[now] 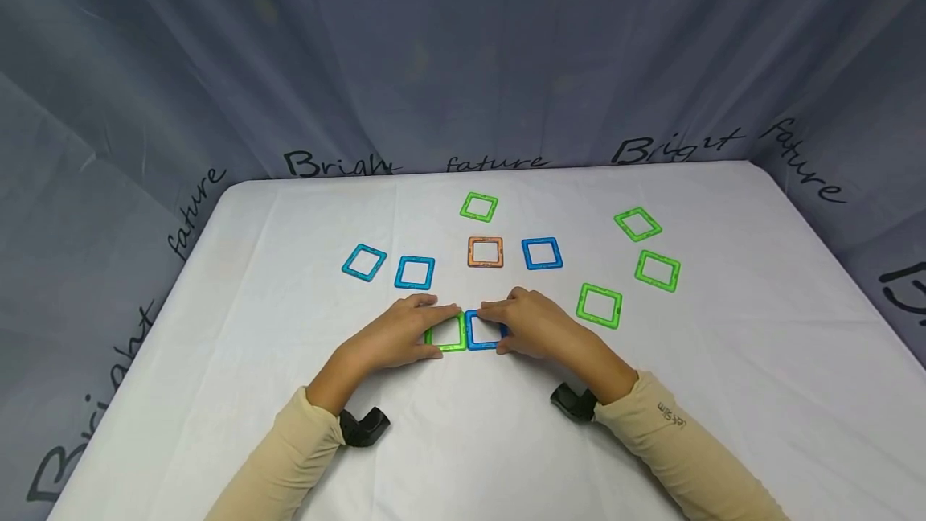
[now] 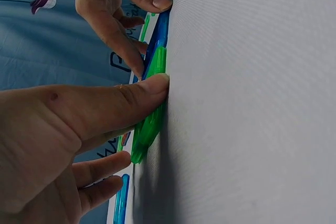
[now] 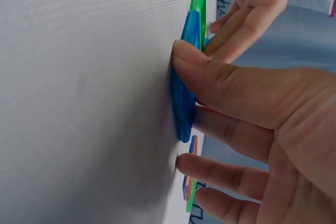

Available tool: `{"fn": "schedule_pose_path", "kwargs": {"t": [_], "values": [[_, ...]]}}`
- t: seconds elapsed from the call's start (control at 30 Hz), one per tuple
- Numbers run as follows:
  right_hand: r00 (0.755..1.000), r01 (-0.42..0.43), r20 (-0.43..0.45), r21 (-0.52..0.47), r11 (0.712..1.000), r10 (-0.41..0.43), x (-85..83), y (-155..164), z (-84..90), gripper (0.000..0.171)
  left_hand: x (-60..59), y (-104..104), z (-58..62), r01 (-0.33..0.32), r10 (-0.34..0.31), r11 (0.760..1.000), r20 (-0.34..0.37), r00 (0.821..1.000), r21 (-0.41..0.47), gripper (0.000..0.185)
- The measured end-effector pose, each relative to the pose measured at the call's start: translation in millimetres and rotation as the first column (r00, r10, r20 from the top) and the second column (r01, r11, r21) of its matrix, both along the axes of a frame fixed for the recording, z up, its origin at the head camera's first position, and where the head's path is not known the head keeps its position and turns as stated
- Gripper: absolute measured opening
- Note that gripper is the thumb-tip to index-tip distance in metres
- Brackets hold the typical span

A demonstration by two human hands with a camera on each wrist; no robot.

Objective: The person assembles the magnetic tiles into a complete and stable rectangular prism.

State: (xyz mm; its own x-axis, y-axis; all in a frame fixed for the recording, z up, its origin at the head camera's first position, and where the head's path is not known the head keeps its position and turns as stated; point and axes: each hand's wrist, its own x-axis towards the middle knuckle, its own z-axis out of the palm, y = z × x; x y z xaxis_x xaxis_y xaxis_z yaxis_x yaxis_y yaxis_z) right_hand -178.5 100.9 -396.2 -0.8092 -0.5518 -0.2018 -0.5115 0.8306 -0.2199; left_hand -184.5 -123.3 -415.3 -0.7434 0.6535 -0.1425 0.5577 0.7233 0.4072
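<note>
On the white table, a green square magnetic tile [image 1: 462,331] lies edge to edge with a blue square magnetic tile [image 1: 470,331]. My left hand [image 1: 400,331] pinches the green tile by its left side, thumb at the near edge and index finger at the far edge. The blue tile is held the same way at its right side by my right hand [image 1: 537,323]. In the left wrist view, the thumb presses on the near edge of the green tile [image 2: 149,129]. The right wrist view has the thumb against the blue tile [image 3: 182,103]. Fingers partly cover both tiles.
Beyond the hands lie an orange tile [image 1: 485,264], a blue tile [image 1: 544,266] and a green tile [image 1: 475,218]. Two light blue tiles, one [image 1: 412,287] nearer, are at left. Several green tiles, including one [image 1: 596,321] near my right hand, lie at right. Grey curtains [image 1: 506,63] surround the table.
</note>
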Motion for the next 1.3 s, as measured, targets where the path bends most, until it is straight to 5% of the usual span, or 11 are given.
{"fn": "schedule_pose_path", "kwargs": {"t": [0.43,0.7,0.97,1.3], "values": [[1.000,-0.004,-0.013,-0.009,1.000,0.003,-1.1,2,-2.3,0.056,-7.9,-7,2.9,0.012,-0.012,0.997,0.001,1.000,0.072,0.060],[1.000,0.001,-0.011,-0.021,1.000,-0.002,-0.7,1,-2.1,0.056,-28.6,-39,5.5,-0.161,0.161,0.966,0.018,0.987,0.200,0.059],[1.000,0.011,-0.011,-0.035,0.999,-0.012,-0.1,4,-3.2,0.056,-50.3,-71,2.7,-0.343,0.360,0.909,-0.031,0.933,0.236,0.068],[1.000,0.006,-0.012,-0.061,0.998,-0.007,0.1,3,-4.9,0.056,-59.3,-87,-10.6,-0.352,0.360,0.921,-0.019,0.933,0.166,0.072]]}}
